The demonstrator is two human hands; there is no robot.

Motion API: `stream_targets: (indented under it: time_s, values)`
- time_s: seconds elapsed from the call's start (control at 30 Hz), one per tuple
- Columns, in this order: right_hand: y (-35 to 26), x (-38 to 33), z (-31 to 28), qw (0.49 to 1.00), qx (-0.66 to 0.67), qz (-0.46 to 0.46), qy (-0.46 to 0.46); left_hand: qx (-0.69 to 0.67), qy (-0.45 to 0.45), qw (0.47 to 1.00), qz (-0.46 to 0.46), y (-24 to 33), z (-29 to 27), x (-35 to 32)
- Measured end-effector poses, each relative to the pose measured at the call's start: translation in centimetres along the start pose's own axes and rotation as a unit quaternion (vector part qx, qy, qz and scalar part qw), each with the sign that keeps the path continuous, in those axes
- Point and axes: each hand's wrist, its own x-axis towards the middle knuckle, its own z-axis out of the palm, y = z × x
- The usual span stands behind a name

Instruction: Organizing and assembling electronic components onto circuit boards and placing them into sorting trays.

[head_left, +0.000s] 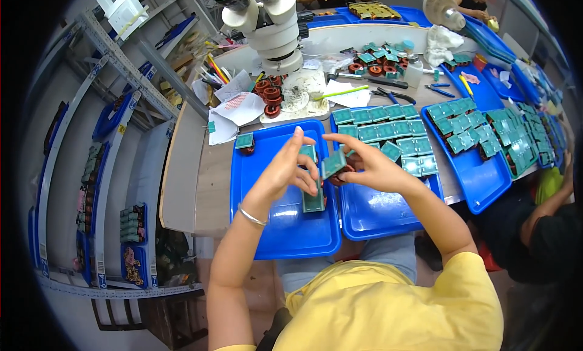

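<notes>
Clearly, right hand [378, 167]: grasping a green board [333, 164] with a dark red coil under it, thumb low against the coil side; the index finger reaches out above it.
Green board's place: raised and tilted, over the neighbouring rims of the left tray [284, 252] and the middle tray [378, 234]; just beside the left hand's fingers.
Left hand [283, 164]: released, fingers parted and loosely bent; it hangs over the right half of the left tray, a metal bangle [252, 216] at the wrist; whether its fingertips touch the boards below, I cannot tell.
Left tray: blue; more boards [313, 203] lie along its right edge, partly hidden by the fingers; a lone coil-and-board piece [245, 141] sits in its far left corner.
Middle tray: blue; rows of boards [384, 131] fill its far part, toward the far edge.
Tabletop [209, 172]: a white microscope [273, 38] stands toward the far edge; red coils [271, 96] cluster at its base; dark pliers [395, 96] lie beyond the middle tray.
</notes>
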Motion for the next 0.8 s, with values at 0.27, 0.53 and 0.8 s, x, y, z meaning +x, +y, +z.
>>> stream_targets:
  time_s: [0.27,0.53,0.8]
  values:
    - [2.7,-6.0,-3.5,0.992,-0.062,0.075,0.076,0.667,0.324,0.663,0.104,-5.1,-14.4,5.3]
    - [3.4,-8.5,-2.3,0.949,-0.239,0.012,0.207,0.644,0.316,0.672,0.185,-5.3,-14.1,3.4]
    - [5.6,-7.2,1.2,0.887,-0.408,0.009,0.217,0.096,0.065,0.948,0.298,-3.8,-7.2,-2.1]
